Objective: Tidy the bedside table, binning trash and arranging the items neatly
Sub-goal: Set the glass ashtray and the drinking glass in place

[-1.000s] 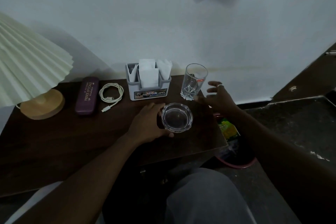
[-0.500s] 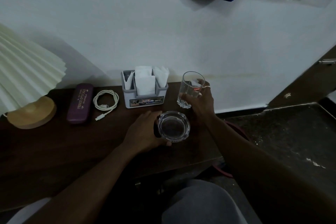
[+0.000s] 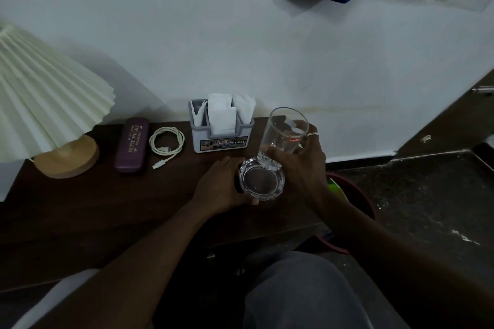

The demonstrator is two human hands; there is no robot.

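Along the wall, the lamp, glasses case, coiled cable and napkin holder lined the back of the desk, with narrow gaps between them. The lamp's shade overhung the left end. Bare wood ran along the front, left of the left hand. The right corner was crowded: that hand gripped the ashtray, the right hand held the tall glass at its far rim. A bin stood just beside the desk's right edge.
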